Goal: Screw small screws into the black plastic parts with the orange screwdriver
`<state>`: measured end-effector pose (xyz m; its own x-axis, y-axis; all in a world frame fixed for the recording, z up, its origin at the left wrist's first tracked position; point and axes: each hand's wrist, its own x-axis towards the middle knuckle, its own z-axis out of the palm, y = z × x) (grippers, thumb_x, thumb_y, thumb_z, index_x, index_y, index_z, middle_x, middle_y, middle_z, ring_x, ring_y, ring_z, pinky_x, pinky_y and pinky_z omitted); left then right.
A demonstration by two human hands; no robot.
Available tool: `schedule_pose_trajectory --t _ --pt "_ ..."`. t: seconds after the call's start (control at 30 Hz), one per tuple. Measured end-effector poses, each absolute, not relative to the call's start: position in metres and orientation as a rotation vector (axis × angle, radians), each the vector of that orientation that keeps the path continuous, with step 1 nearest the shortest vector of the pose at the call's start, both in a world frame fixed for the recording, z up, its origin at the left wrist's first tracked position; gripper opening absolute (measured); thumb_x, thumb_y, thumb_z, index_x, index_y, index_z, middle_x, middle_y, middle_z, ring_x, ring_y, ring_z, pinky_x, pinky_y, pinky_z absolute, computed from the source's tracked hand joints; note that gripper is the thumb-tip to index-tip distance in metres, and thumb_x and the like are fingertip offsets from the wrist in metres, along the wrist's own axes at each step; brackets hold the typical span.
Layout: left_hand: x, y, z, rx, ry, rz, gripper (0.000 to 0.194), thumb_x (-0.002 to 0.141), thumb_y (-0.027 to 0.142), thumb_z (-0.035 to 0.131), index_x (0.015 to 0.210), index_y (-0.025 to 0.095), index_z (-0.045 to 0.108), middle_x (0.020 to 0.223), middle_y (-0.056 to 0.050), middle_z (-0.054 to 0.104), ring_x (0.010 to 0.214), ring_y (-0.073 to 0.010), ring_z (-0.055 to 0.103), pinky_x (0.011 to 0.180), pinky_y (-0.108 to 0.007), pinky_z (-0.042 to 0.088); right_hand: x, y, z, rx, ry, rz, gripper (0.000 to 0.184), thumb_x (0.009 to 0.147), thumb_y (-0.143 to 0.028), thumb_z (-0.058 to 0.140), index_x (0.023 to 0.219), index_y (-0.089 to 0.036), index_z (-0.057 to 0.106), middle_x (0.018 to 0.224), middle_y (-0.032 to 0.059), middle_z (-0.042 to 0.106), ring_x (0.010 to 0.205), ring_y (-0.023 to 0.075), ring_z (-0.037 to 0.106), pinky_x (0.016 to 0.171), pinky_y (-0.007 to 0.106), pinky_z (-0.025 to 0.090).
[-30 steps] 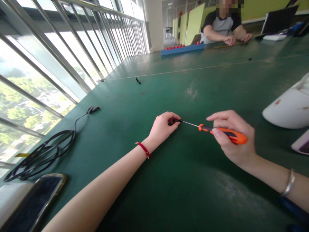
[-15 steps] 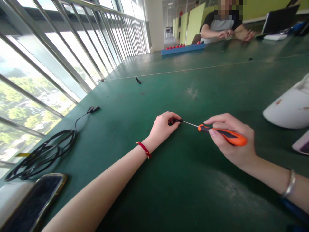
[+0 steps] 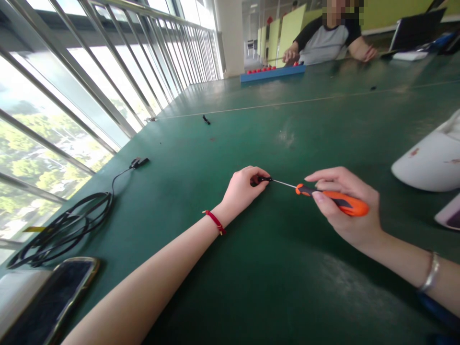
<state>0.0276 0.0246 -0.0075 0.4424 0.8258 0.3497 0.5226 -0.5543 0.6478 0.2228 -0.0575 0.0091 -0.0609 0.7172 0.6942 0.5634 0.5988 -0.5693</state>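
small black piece (image 3: pixel 266 179): held at the tips of the left hand (image 3: pixel 245 186), mostly covered, with one end peeking out at 3 o'clock
left hand: pinching small black piece between thumb and fingers, low over the green table (image 3: pixel 230 268)
screwdriver (image 3: pixel 339 200): pointed at the exposed end of small black piece, handle lying between 3 and 4 o'clock from there; exact contact at the tip too small to tell
right hand (image 3: pixel 355 206): closed around the orange-and-black handle, thumb laid along it, index finger raised apart near the neck
cable (image 3: pixel 81 220): coiled between 8 and 9 o'clock from left hand
phone (image 3: pixel 50 302): lying at 8 o'clock from left hand
black scrap (image 3: pixel 206 120): lying at 11 o'clock from left hand
person (image 3: pixel 323 45): seated at 12 o'clock from right hand, across green table
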Motion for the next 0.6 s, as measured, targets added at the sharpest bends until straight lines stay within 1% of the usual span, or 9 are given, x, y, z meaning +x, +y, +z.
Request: schedule_pose_trajectory --t 0.07,0.17,0.2,0.27,0.33,0.4,0.47,0.53,0.6 --pt "0.028 0.025 -0.007 2.249 1.134 0.908 0.015 0.080 0.018 0.057 0.090 0.017 0.067 0.085 -0.003 0.067 0.072 -0.0117 0.057 0.066 -0.024 0.046 0.223 -0.056 0.007 -1.024 -1.709 0.130 0.019 0.077 -0.018 0.059 0.095 -0.025 0.057 0.065 -0.0023 0.055 0.054 0.0117 0.053 0.056 0.028 0.045" --pt "0.028 0.025 -0.007 2.252 1.128 0.910 0.014 0.080 0.018 0.057 0.089 0.016 0.067 0.084 -0.003 0.066 0.071 -0.0116 0.057 0.065 -0.024 0.046 0.225 -0.050 0.000 -0.942 -1.620 0.092 0.035 0.072 -0.015 0.062 0.105 -0.025 0.054 0.083 0.0013 0.056 0.073 0.0156 0.057 0.073 0.035 0.048" --pt "0.028 0.025 -0.007 2.255 1.125 0.910 0.014 0.080 0.018 0.057 0.090 0.016 0.067 0.084 -0.002 0.066 0.071 -0.0116 0.056 0.066 -0.024 0.046 0.225 -0.048 -0.001 -0.918 -1.609 0.123 0.041 0.071 -0.015 0.063 0.109 -0.025 0.052 0.087 0.0023 0.056 0.077 0.0167 0.057 0.074 0.036 0.048" --pt "0.028 0.025 -0.008 2.257 1.123 0.910 0.015 0.080 0.018 0.057 0.090 0.016 0.067 0.084 -0.002 0.066 0.071 -0.0116 0.056 0.066 -0.024 0.046 0.226 -0.047 -0.002 -0.871 -1.620 0.233 0.050 0.071 -0.017 0.063 0.117 -0.026 0.047 0.087 0.0023 0.054 0.075 0.0166 0.055 0.068 0.035 0.049" --pt "0.028 0.025 -0.008 2.255 1.127 0.908 0.015 0.080 0.018 0.057 0.091 0.016 0.067 0.085 -0.002 0.067 0.072 -0.0115 0.056 0.066 -0.024 0.046 0.225 -0.048 0.002 -0.877 -1.678 0.286 0.046 0.073 -0.019 0.061 0.116 -0.025 0.047 0.077 -0.0002 0.052 0.065 0.0141 0.052 0.058 0.031 0.047" --pt "0.028 0.025 -0.008 2.246 1.135 0.908 0.015 0.080 0.019 0.057 0.091 0.016 0.067 0.085 -0.002 0.067 0.072 -0.0114 0.056 0.066 -0.024 0.047 0.223 -0.052 0.007 -0.935 -1.734 0.227 0.032 0.075 -0.019 0.060 0.106 -0.025 0.053 0.066 -0.0023 0.050 0.054 0.0116 0.049 0.051 0.028 0.042" --pt "0.028 0.025 -0.008 2.240 1.138 0.908 0.015 0.080 0.019 0.057 0.091 0.016 0.067 0.086 -0.002 0.067 0.072 -0.0114 0.057 0.066 -0.024 0.047 0.221 -0.055 0.010 -0.983 -1.757 0.165 0.020 0.077 -0.019 0.059 0.096 -0.024 0.056 0.060 -0.0035 0.050 0.048 0.0099 0.046 0.048 0.027 0.040" --pt "0.028 0.025 -0.008 2.238 1.142 0.909 0.015 0.080 0.019 0.057 0.091 0.017 0.067 0.086 -0.002 0.067 0.072 -0.0115 0.057 0.066 -0.024 0.047 0.221 -0.055 0.008 -0.981 -1.730 0.118 0.018 0.077 -0.018 0.059 0.094 -0.024 0.057 0.062 -0.0029 0.052 0.051 0.0106 0.049 0.052 0.028 0.043" --pt "0.028 0.025 -0.008 2.241 1.145 0.911 0.015 0.080 0.019 0.057 0.090 0.017 0.068 0.085 -0.002 0.067 0.072 -0.0116 0.057 0.066 -0.024 0.047 0.222 -0.052 0.004 -0.943 -1.664 0.082 0.022 0.076 -0.017 0.060 0.096 -0.024 0.057 0.074 0.0000 0.055 0.063 0.0138 0.055 0.064 0.032 0.048"
